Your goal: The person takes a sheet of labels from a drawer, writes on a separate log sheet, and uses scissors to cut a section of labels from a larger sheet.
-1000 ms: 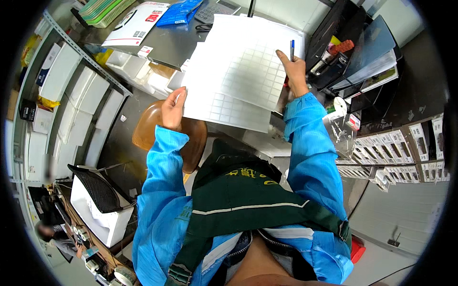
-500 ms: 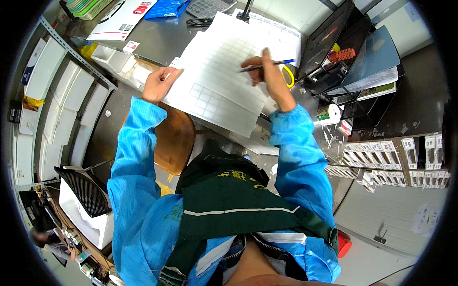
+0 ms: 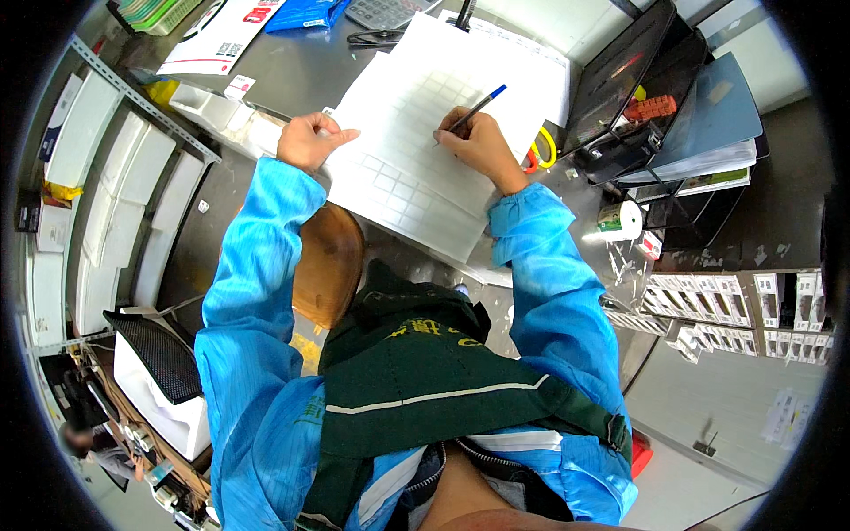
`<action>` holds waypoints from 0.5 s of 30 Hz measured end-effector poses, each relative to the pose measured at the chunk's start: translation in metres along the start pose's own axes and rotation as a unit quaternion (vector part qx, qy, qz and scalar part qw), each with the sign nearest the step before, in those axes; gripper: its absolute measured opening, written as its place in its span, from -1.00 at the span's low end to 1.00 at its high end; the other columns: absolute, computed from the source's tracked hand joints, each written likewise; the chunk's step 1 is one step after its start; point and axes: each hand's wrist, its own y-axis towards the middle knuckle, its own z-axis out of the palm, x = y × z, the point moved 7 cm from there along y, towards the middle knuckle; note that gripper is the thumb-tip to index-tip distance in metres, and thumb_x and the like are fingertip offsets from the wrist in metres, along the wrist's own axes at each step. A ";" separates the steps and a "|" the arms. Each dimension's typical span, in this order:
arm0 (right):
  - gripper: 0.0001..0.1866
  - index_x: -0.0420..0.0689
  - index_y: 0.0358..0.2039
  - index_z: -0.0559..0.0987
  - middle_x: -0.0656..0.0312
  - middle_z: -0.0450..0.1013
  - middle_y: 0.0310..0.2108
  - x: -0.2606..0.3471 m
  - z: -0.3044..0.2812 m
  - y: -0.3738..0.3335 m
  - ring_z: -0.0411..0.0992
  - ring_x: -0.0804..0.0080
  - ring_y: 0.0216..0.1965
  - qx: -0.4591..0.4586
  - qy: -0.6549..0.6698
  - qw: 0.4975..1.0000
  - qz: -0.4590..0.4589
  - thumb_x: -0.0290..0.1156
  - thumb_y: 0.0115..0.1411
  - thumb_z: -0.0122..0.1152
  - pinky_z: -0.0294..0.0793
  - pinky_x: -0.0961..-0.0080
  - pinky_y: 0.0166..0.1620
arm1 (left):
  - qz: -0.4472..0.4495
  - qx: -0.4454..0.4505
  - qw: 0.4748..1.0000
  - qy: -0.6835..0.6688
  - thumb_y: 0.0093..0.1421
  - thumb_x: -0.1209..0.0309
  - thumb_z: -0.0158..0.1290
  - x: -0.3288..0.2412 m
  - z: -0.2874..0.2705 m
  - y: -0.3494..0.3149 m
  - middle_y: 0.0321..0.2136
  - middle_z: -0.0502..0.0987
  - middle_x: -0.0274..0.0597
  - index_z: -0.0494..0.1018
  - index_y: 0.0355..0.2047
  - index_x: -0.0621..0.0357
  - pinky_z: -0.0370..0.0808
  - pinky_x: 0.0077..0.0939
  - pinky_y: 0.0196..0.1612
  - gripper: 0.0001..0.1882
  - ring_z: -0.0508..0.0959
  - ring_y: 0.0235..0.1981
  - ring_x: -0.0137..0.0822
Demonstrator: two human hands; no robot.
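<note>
White sheets of paper (image 3: 405,93) lie overlapping at the near edge of the dark table, with a faint grid of squares showing on them. My left hand (image 3: 310,142) grips their left edge, thumb on top; its other fingers are partly hidden. My right hand (image 3: 482,146) is closed around a dark pen with a blue end (image 3: 490,97). The pen slants with its lower end down at the paper, where the hand rests. Beside my right wrist are scissors with yellow and red handles (image 3: 547,149).
A calculator (image 3: 381,12) and a blue packet (image 3: 305,15) lie at the back. To the right stand a black mesh organizer (image 3: 620,71), a folder (image 3: 715,111) and a white roll (image 3: 622,221). A brown stool (image 3: 329,265) is below the table edge; shelves of white boxes (image 3: 115,177) line the left.
My right hand has turned and come down onto the paper, bringing the pen from lying nearly level to a steep slant. My left hand has shifted slightly right, still at the edge.
</note>
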 end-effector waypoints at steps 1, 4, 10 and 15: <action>-0.81 -0.24 -0.43 0.54 0.25 0.43 -0.61 -0.001 0.000 0.000 0.36 0.54 -0.57 -0.018 -0.008 1.000 -0.014 -0.37 0.03 0.22 0.35 0.58 -0.47 | -0.003 0.001 1.000 0.005 -0.15 0.11 0.36 0.000 0.000 -0.001 -0.59 0.52 -0.17 0.50 -0.57 0.22 0.42 -0.43 -0.36 -0.58 0.46 -0.52 -0.35; -0.85 -0.22 -0.43 0.54 0.34 0.37 -0.66 0.000 -0.002 -0.001 0.28 0.64 -0.61 -0.057 -0.025 0.997 -0.039 -0.39 0.05 0.21 0.27 0.65 -0.51 | -0.005 0.000 1.000 0.005 -0.15 0.10 0.36 0.002 0.001 0.000 -0.59 0.52 -0.18 0.51 -0.57 0.21 0.41 -0.44 -0.36 -0.58 0.46 -0.52 -0.35; -0.86 -0.23 -0.44 0.52 0.32 0.38 -0.62 -0.004 -0.001 -0.001 0.28 0.63 -0.60 -0.024 -0.016 0.999 -0.040 -0.41 0.06 0.21 0.28 0.65 -0.50 | 0.019 -0.010 1.000 -0.008 -0.13 0.10 0.35 0.004 0.002 0.001 -0.60 0.52 -0.22 0.51 -0.60 0.20 0.40 -0.46 -0.38 -0.59 0.44 -0.54 -0.38; -0.86 -0.22 -0.45 0.50 0.34 0.38 -0.59 -0.016 -0.003 0.004 0.30 0.66 -0.58 -0.014 0.005 1.000 -0.014 -0.41 0.07 0.21 0.28 0.69 -0.50 | 0.027 -0.017 0.999 -0.028 -0.12 0.18 0.36 0.004 0.002 0.000 -0.62 0.50 -0.29 0.50 -0.60 0.22 0.37 -0.54 -0.41 -0.63 0.39 -0.56 -0.47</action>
